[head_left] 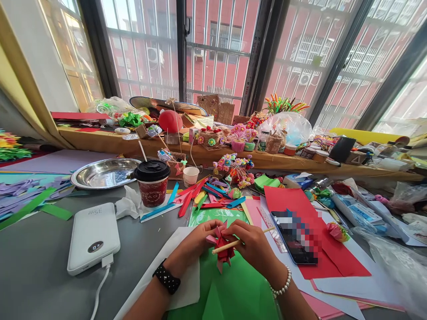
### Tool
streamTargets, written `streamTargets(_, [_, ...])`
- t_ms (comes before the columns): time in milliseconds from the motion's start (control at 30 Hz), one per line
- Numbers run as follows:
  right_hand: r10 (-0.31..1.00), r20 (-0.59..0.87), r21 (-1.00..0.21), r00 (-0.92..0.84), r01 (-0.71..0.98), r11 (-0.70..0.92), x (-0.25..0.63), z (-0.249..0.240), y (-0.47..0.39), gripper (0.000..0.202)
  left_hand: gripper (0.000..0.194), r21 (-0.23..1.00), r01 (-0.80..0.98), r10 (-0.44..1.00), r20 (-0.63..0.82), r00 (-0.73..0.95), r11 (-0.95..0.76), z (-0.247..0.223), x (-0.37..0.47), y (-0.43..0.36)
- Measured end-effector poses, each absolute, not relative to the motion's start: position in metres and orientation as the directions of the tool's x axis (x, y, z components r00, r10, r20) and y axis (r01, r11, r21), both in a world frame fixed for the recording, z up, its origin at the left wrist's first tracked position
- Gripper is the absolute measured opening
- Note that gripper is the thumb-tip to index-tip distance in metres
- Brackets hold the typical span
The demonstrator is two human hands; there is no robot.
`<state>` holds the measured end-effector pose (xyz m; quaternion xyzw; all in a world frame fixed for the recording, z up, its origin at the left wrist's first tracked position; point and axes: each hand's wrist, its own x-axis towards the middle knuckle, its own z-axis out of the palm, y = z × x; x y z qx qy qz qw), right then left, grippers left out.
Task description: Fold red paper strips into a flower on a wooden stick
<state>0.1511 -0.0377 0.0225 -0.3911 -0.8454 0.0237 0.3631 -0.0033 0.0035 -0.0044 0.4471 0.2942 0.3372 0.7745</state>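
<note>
A red and pink folded paper flower [224,254] is held between both hands above a green sheet [243,289]. My left hand [193,244], with a black watch strap at the wrist, pinches the flower's upper left petals. On the other side, my right hand [251,242] has its fingertips at the flower's upper right and holds a thin wooden stick [227,246]. The stick slants across the front of the flower, its blunt end pointing left. White paper [187,284] lies under my left wrist.
A white power bank [94,235] with a cable, a lidded cup [152,186] and a steel plate [106,174] are at left. Colored paper strips [196,195] lie ahead. A phone [293,240] rests on red paper [350,260] at right. Crafts crowd the window ledge [126,143].
</note>
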Motion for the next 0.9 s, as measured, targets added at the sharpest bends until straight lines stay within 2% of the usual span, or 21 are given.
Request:
streamTargets(100, [0.664, 0.627, -0.368, -0.408, 0.595, 0.714, 0.152, 0.022, -0.038, 0.018, 0.023, 0.907, -0.219, 0.767, -0.155, 0.623, 0.361, 0.01, -0.005, -0.003])
streamTargets(267, [0.596, 0.714, -0.311, -0.367, 0.596, 0.741, 0.151, 0.02, -0.04, 0.017, 0.022, 0.93, -0.258, 0.855, -0.1, 0.508, 0.262, 0.018, -0.006, -0.005])
streamTargets(633, [0.502, 0.789, -0.195, -0.355, 0.631, 0.751, 0.15, 0.022, -0.044, 0.015, 0.022, 0.889, -0.346, 0.875, -0.112, 0.47, 0.3, 0.013, -0.005, -0.001])
streamTargets(900, [0.429, 0.854, -0.161, -0.294, 0.635, 0.755, 0.148, 0.021, -0.043, 0.014, 0.024, 0.88, -0.375, 0.886, -0.099, 0.453, 0.29, 0.006, -0.004, 0.003])
